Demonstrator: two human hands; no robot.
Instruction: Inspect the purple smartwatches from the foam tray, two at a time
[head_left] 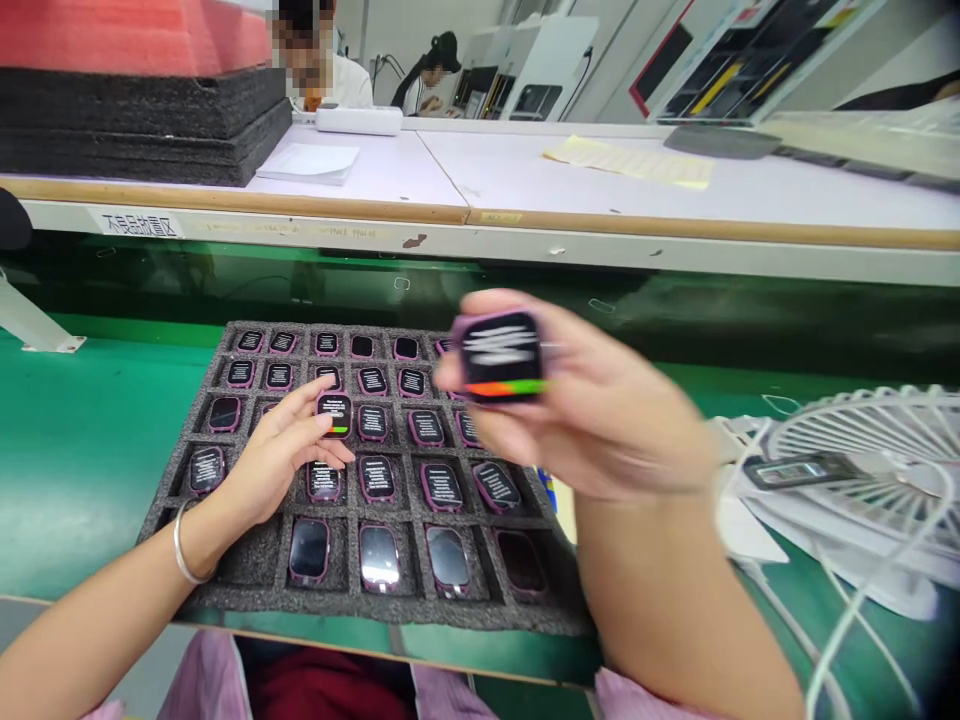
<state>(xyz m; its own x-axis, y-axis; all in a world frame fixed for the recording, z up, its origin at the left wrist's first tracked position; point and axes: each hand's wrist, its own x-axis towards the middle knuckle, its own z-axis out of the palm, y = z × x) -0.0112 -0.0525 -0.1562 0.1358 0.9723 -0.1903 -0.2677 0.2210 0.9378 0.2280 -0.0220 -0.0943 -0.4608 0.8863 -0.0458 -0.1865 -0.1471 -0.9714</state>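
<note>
A purple-rimmed smartwatch body without a strap is raised in my right hand, its lit screen facing me with white text and an orange and green bar, blurred by motion. My left hand is over the grey foam tray, thumb and forefinger closed on another smartwatch body. That screen is lit too, and the thumb tip touches its lower part. Rows of similar watch bodies lie in the tray's compartments, several showing text; those in the front row are dark. My right hand hides part of the tray's far right.
A white fan with loose cables and a small dark device stands at the right. Behind the tray runs a raised shelf with stacked black foam at its left. Two people sit beyond it.
</note>
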